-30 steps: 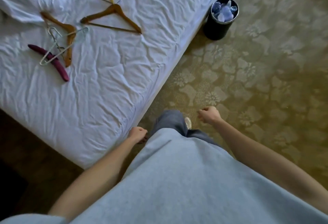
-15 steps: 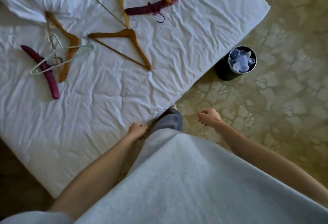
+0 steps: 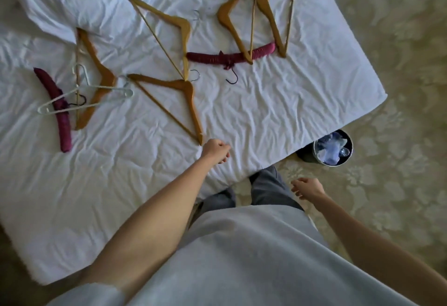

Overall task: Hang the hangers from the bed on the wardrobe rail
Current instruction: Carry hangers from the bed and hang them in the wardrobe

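Hangers of tan wood (image 3: 186,97), maroon padding (image 3: 229,57) and white wire (image 3: 84,92) all lie on our white-sheeted bed (image 3: 290,102), none hung, while our left hand (image 3: 215,149) and right hand (image 3: 308,188) hang loosely curled, gripping nothing.

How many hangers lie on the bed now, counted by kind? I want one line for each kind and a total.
Wooden hangers: 5
Dark red padded hangers: 2
White wire hangers: 1
Total: 8
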